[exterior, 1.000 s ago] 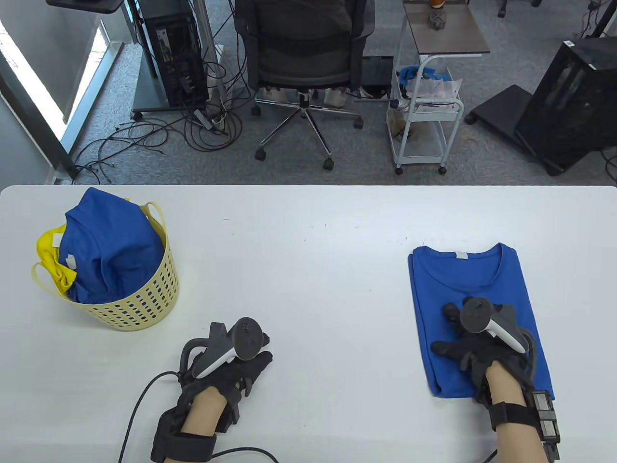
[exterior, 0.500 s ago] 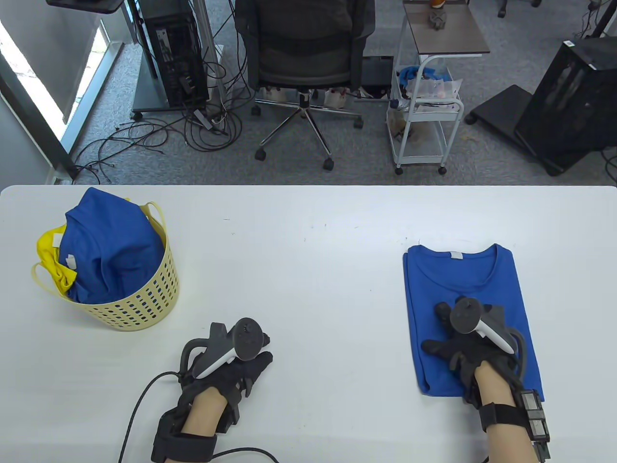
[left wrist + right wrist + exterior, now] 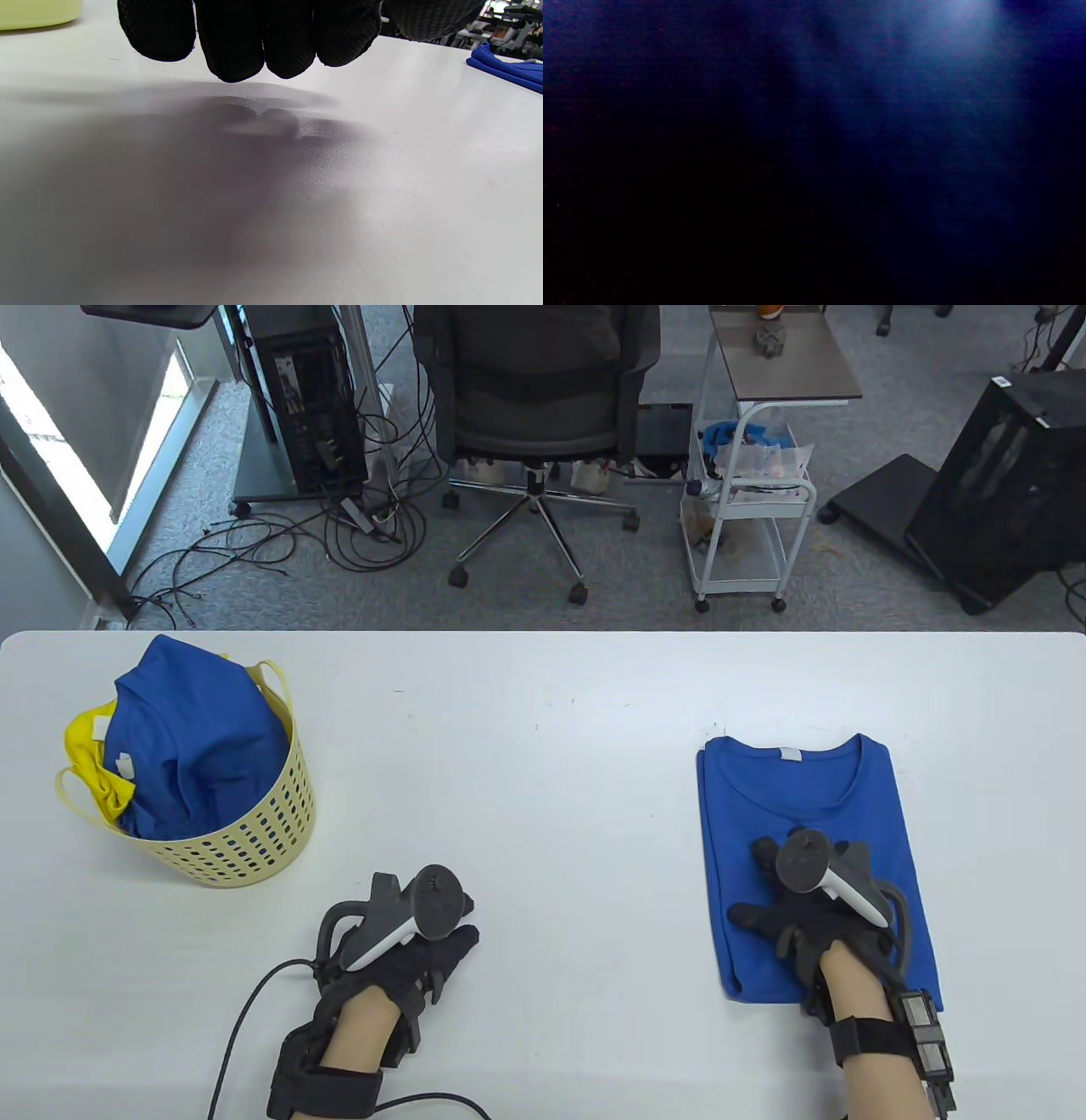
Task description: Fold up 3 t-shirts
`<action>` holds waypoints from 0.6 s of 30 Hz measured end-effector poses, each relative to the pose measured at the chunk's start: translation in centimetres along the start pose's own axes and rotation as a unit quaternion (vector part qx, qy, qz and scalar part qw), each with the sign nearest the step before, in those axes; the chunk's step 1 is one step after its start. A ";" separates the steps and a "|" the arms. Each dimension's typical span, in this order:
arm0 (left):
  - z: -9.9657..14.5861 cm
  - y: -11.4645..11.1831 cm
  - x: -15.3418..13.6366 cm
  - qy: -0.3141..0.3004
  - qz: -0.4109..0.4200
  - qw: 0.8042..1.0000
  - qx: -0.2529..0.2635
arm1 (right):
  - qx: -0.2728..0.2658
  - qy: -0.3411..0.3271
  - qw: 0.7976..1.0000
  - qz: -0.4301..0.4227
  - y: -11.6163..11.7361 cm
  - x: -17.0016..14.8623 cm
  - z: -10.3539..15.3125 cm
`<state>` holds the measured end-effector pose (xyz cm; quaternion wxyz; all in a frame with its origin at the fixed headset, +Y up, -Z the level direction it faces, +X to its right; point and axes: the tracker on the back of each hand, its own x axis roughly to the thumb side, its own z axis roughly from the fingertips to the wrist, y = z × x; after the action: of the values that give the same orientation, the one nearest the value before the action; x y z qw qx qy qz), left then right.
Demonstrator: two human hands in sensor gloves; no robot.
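Right hand (image 3: 806, 912) spread flat on one folded blue shirt (image 3: 806, 806), near table (image 3: 543, 712) right edge. Left hand (image 3: 407, 959) relaxed, empty, on bare middle. One basket (image 3: 254, 840): one blue, one yellow shirt.

No legible text anywhere (white neck tag (image 3: 789, 754) blank)

Things we cannot see well

The right wrist view is almost all dark blue and black, so nothing in it can be made out. In the table view the right hand (image 3: 810, 912) covers the lower middle of the folded blue t-shirt (image 3: 797, 806), and the bottom edge cuts off both arms. In the left wrist view the fingers (image 3: 231, 46) are cut by the top edge, the yellow basket (image 3: 38, 10) is only a sliver at upper left, and the table (image 3: 424, 169) close by is blurry
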<state>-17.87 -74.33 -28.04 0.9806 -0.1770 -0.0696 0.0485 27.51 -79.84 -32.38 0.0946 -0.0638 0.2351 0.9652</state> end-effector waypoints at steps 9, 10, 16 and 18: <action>0.6 0.6 0.1 -0.020 0.008 0.998 0.061 | -0.086 -0.087 0.992 -0.030 -2.5 2.2 3.1; 0.6 0.7 0.2 -0.025 0.005 0.997 0.071 | -0.099 -0.098 0.990 -0.031 -2.6 2.5 3.4; 1.4 1.5 1.2 -0.038 -0.013 0.989 0.141 | -0.166 -0.141 0.976 -0.004 -2.2 4.0 4.1; 1.8 2.4 1.7 -0.038 -0.025 0.985 0.167 | -0.179 -0.152 0.972 0.003 -2.2 4.4 4.4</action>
<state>-16.61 -71.30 -26.95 0.9939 -0.0068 -0.1016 0.0417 23.35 -75.21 -30.25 0.1131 0.0682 0.0420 0.9903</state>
